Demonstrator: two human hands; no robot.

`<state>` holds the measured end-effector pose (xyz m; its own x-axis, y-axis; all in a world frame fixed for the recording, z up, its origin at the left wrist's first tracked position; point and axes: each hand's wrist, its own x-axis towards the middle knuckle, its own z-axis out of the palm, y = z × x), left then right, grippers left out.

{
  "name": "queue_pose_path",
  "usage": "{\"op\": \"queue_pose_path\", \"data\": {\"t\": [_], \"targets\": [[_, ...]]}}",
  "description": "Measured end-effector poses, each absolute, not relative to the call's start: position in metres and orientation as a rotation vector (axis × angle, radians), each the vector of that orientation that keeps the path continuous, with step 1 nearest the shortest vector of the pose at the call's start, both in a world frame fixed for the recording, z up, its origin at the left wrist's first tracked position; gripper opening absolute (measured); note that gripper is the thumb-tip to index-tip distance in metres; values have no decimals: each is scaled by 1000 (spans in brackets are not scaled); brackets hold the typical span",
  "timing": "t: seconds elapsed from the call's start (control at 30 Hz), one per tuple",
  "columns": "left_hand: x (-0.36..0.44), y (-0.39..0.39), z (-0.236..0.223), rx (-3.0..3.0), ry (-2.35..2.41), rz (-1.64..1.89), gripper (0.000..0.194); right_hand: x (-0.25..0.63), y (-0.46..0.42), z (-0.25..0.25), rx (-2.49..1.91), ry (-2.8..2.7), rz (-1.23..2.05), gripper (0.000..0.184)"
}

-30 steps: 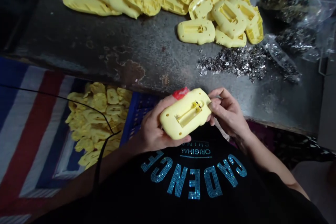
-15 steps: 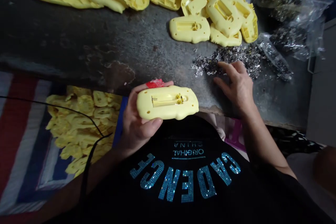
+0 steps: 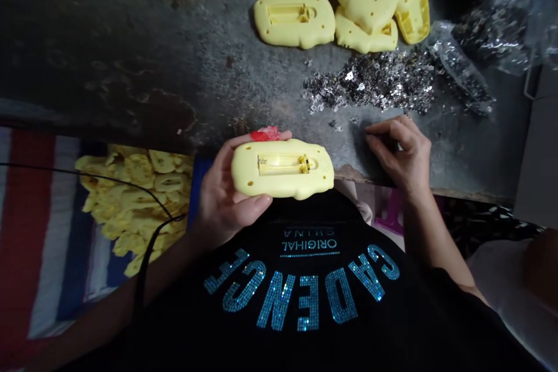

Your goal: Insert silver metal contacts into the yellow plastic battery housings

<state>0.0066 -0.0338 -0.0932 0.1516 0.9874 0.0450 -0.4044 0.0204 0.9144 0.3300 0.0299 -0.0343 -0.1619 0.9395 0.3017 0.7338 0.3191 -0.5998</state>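
Observation:
My left hand (image 3: 231, 192) is closed around a yellow plastic casing (image 3: 283, 186), held level in front of my chest. Its long battery slot faces up, and a small metal piece shows at the slot's left end. Red tape wraps one finger of that hand. Over the table's front edge, my right hand (image 3: 403, 154) has thumb and fingertips pinched together; what is between them, if anything, is too small to make out. Just beyond it lies a pile of small shiny metal contact pieces (image 3: 375, 84), with a few loose ones nearer me.
More yellow casings (image 3: 294, 20) lie along the back of the dark table (image 3: 108, 70). Clear plastic bags of metal pieces (image 3: 497, 35) lie at the right. Below left, a heap of yellow parts (image 3: 139, 197) fills a container beside a black cable (image 3: 150, 250).
My right hand has drawn back from the metal pile toward me, its fingers now pinched. My left hand keeps hold of the casing. The view has shifted slightly.

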Motion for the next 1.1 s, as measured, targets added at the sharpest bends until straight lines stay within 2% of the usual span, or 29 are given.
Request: {"op": "queue_pose_path", "data": {"t": [0.17, 0.3, 0.43, 0.6, 0.83, 1.1], "targets": [[12, -34, -77, 1040, 843, 1321, 82, 319, 54, -45, -1505, -2063, 335, 14], [20, -33, -61, 1063, 906, 1291, 76, 315, 57, -40, -1447, -2064, 380, 11], [25, -31, -57, 1137, 810, 1277, 87, 311, 32, -13, -1281, -1946, 616, 5], [28, -34, -56, 1266, 707, 1263, 93, 301, 6, 19, -1105, -1998, 801, 17], [28, -43, -58, 1273, 742, 1204, 104, 289, -5, 28, -1055, -2194, 620, 16], [30, -51, -52, 1211, 779, 1225, 100, 283, -22, 44, -1086, -2301, 475, 21]]}}
